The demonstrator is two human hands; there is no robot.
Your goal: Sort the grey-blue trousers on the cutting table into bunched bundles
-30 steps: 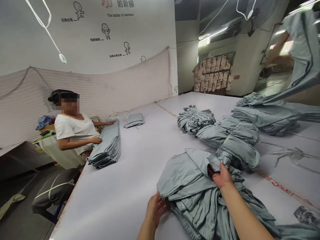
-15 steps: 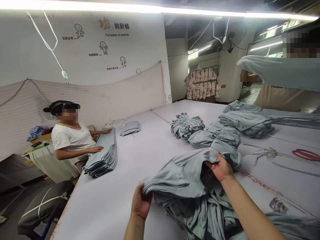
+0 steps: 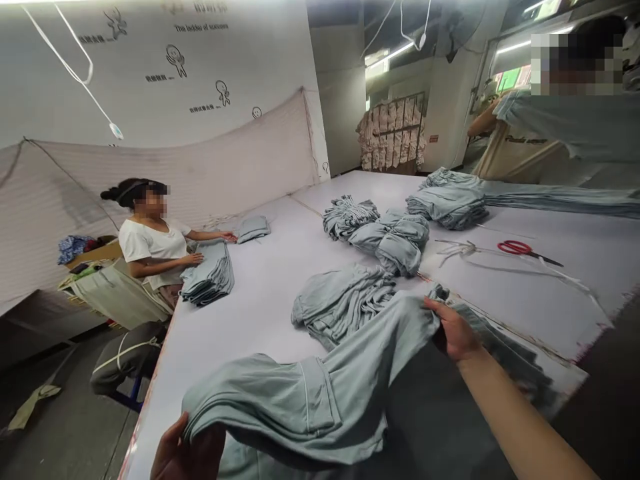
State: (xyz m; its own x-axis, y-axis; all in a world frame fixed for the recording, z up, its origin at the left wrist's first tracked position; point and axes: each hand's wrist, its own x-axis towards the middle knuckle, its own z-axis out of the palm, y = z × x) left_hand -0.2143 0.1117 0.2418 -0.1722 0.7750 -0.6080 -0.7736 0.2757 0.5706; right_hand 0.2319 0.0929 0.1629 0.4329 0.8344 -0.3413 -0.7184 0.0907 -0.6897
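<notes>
A grey-green garment point(image 3: 280, 393) with a flap pocket on its side, likely a pair of trousers, is stretched between my hands over the near table edge. My left hand point(image 3: 190, 447) grips its folded left end, fingers hidden beneath the cloth. At the upper right end, my right hand point(image 3: 455, 330) pinches the fabric between thumb and fingers. Just behind it lies a loose pile of the same garments point(image 3: 340, 300). More grey-green cloth shows under the held piece, partly covered by it.
Tied bundles point(image 3: 390, 240) stand mid-table. Red-handled scissors point(image 3: 530, 252) and white cloth strips point(image 3: 465, 250) lie to the right. At left, a co-worker point(image 3: 155, 247) touches a folded stack point(image 3: 210, 273). Another person point(image 3: 575, 100) holds up cloth at the far right.
The garment has come off the pile toward me and is spread out, showing its pocket. My left hand has moved left and down. The seated co-worker's far hand has reached to the small bundle.
</notes>
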